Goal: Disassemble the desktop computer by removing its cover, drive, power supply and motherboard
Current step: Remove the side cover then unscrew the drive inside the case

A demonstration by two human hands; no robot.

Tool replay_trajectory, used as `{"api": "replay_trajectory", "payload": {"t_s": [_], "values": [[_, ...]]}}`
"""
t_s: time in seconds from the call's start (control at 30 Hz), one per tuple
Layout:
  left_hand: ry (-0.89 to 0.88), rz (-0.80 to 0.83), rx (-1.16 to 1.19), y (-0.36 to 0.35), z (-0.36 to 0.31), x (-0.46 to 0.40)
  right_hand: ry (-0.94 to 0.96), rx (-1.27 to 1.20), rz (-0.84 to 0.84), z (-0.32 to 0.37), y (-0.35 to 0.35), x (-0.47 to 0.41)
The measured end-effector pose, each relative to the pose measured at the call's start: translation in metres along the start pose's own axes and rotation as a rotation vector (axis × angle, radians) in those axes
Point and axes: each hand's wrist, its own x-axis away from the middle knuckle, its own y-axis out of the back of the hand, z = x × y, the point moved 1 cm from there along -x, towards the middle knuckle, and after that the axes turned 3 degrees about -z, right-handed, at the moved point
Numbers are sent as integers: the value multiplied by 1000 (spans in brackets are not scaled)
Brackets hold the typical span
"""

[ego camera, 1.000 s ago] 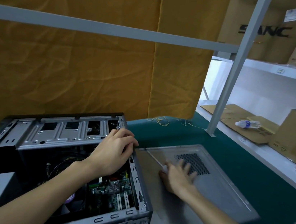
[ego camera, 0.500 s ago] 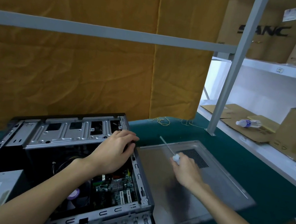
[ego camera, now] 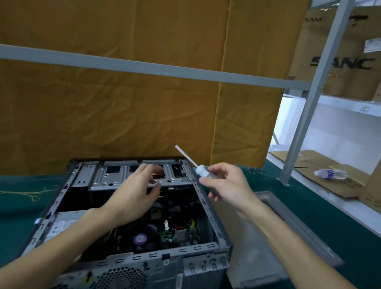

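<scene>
Right hand (ego camera: 226, 185) has lifted screwdriver (ego camera: 196, 165) off removed side cover (ego camera: 294, 233), closed round handle, above open computer case (ego camera: 151, 212) on desk. Left hand (ego camera: 134, 192), half-open and empty, hovers by drive cage (ego camera: 132, 173). Drive screws likely next.

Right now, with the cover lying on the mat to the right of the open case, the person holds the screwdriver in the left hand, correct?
Not quite: the head view shows the screwdriver in the right hand; the left hand is empty.
</scene>
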Motion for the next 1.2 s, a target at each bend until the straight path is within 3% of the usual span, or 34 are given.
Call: {"api": "replay_trajectory", "payload": {"t_s": [0.13, 0.27, 0.37, 0.47, 0.6, 0.87, 1.2], "values": [[-109, -20, -167, 11, 0, -2, 50, -69, -2, 22, -27, 7], [-93, -264, -351, 26, 6, -29, 80, -194, -128, 37, -41, -8], [-129, -151, -244, 27, 19, -54, 132, -271, -185, 40, -51, -32], [-79, 33, 15, 17, 36, -69, 221, -254, -233, 42, -66, -64], [-17, 101, 185, 1, 60, -81, 329, -194, -253, 46, -90, -109], [56, 63, 325, -9, 98, -96, 474, -43, -179, 41, -130, -145], [125, 12, 417, -14, 97, -98, 559, 44, -139, 51, -134, -152]]}}
